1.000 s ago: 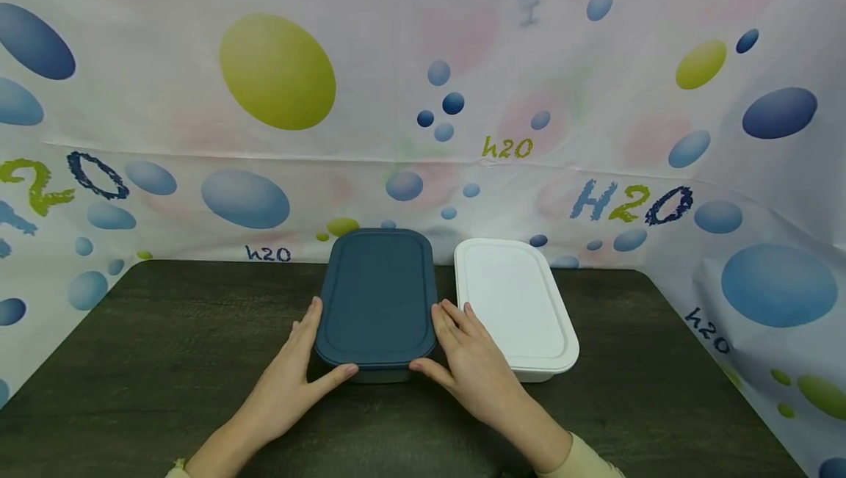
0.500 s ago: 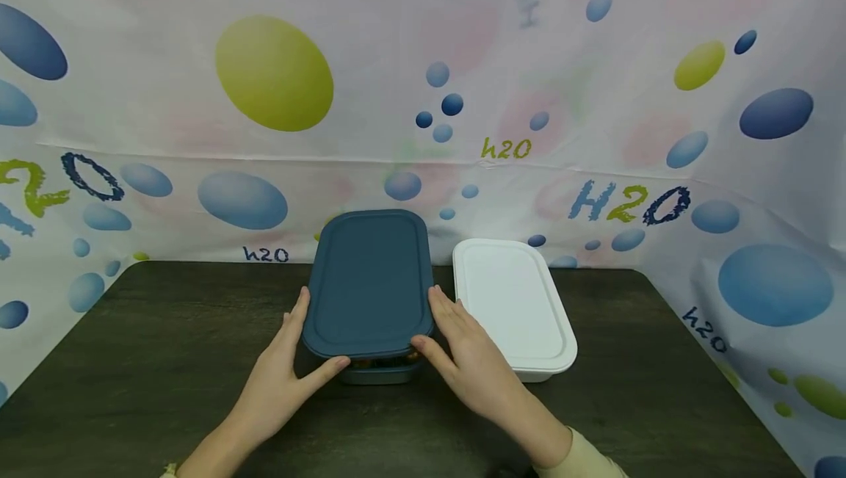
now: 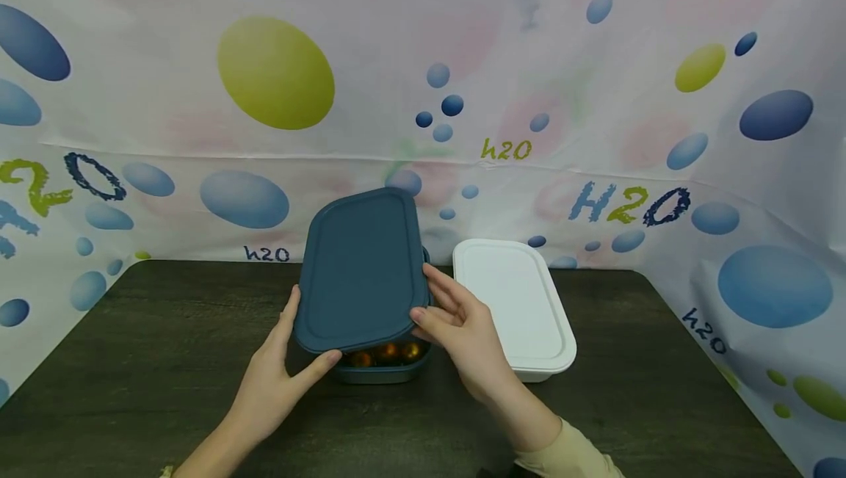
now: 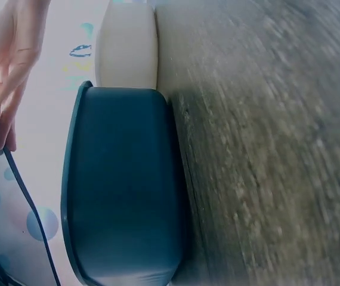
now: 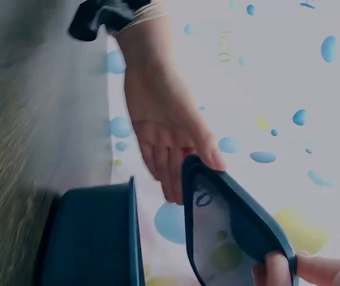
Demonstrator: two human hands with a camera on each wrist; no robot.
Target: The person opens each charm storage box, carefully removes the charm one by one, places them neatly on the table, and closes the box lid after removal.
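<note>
A dark blue lid (image 3: 363, 269) is raised and tilted above a dark blue container (image 3: 386, 375). Shiny golden balls (image 3: 388, 352) show inside at its near end; the lid covers the rest. My left hand (image 3: 267, 382) holds the lid's near-left corner, thumb along the near edge and fingers at the left side. At the right edge, my right hand (image 3: 472, 338) pinches the lid between thumb and fingers. Seen from the left wrist, the container's wall (image 4: 122, 185) stands on the table, apart from the lid. The right wrist view shows the left hand (image 5: 164, 113) at a lid corner.
Just right of the blue container stands a white container with a white lid (image 3: 515, 302). Both stand on a dark wooden table (image 3: 165, 360). A white sheet (image 3: 370, 37) printed with coloured bubbles hangs behind and beside the table.
The lid has come up off the container, moved left and tilted, uncovering the golden balls. Both hands rose with it, and the right fingers now pinch its edge instead of lying alongside.
</note>
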